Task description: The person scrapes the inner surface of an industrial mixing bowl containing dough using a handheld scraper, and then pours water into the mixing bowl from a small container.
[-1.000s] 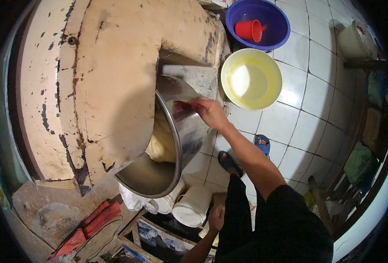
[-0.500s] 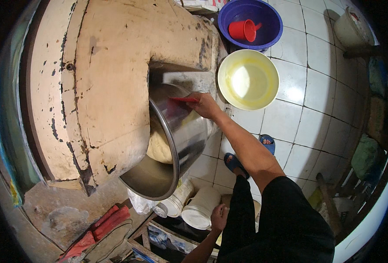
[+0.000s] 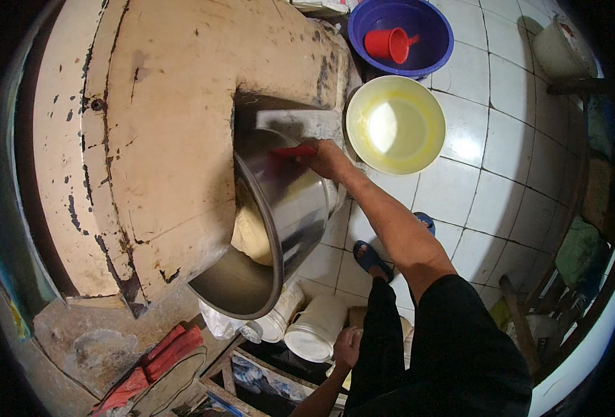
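Observation:
A large steel mixing bowl (image 3: 297, 201) stands tilted in the opening of a big cream-painted machine (image 3: 168, 132). Pale dough (image 3: 252, 235) lies inside, partly hidden by the bowl's rim. At the bowl's outer far side, my right hand (image 3: 327, 160) grips a flat red scraper (image 3: 292, 152); its blade is against or just beside the steel, I cannot tell which. Low in front of me, beside my trouser leg, hangs my left hand (image 3: 347, 346), its fingers loosely curled and nothing visible in them.
Right of the machine stand a pale yellow basin (image 3: 430, 133) and a purple tub (image 3: 438, 52) holding a red dipper (image 3: 387, 45). White buckets (image 3: 316, 332) sit below the bowl, near a wooden frame (image 3: 228, 375). Red cloth (image 3: 172, 354) lies at lower left.
The red scraper has turned, showing more of its face, and my right hand has shifted slightly up and right. My view has moved a little. My left hand stays low.

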A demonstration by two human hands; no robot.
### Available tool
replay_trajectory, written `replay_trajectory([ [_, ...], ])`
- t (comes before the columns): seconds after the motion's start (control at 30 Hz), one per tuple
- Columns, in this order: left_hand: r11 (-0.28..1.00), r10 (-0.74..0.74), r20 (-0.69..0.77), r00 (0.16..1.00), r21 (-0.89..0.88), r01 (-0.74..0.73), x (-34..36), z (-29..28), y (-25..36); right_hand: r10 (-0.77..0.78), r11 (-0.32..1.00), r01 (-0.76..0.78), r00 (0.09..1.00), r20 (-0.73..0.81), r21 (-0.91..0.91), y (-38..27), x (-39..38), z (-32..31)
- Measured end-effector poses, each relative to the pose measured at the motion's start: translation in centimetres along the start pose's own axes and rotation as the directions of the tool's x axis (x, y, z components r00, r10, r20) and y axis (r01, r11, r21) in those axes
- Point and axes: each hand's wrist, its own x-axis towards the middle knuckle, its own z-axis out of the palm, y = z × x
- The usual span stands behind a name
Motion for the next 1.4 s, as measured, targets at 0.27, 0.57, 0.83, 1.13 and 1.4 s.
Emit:
replay_trajectory([
  [0.27,0.999,-0.041,-0.001,0.999,-0.019,0.041,0.0,0.2,-0.5,-0.032,0.998,0.033,0.999,0.027,-0.053,0.3,0.9,-0.3],
  [0.57,1.000,-0.024,-0.015,1.000,0.004,0.024,0.2,-0.1,-0.2,-0.036,0.998,0.039,0.998,0.060,-0.055,0.1,2.2,-0.2],
  [0.83,0.999,0.024,-0.069,0.997,0.033,-0.022,0.0,0.0,0.1,-0.026,0.994,0.034,0.996,0.081,-0.108,0.7,3.7,0.0],
  [1.13,0.995,0.092,-0.082,0.992,0.040,-0.089,0.0,0.2,0.0,-0.072,0.988,0.073,0.997,0.019,-0.133,0.3,4.3,0.7],
  [1.4,0.987,0.145,-0.116,0.983,0.084,-0.136,-0.2,-0.6,1.3,-0.064,0.958,0.091,0.992,0.108,-0.270,-1.9,4.3,-0.3],
])
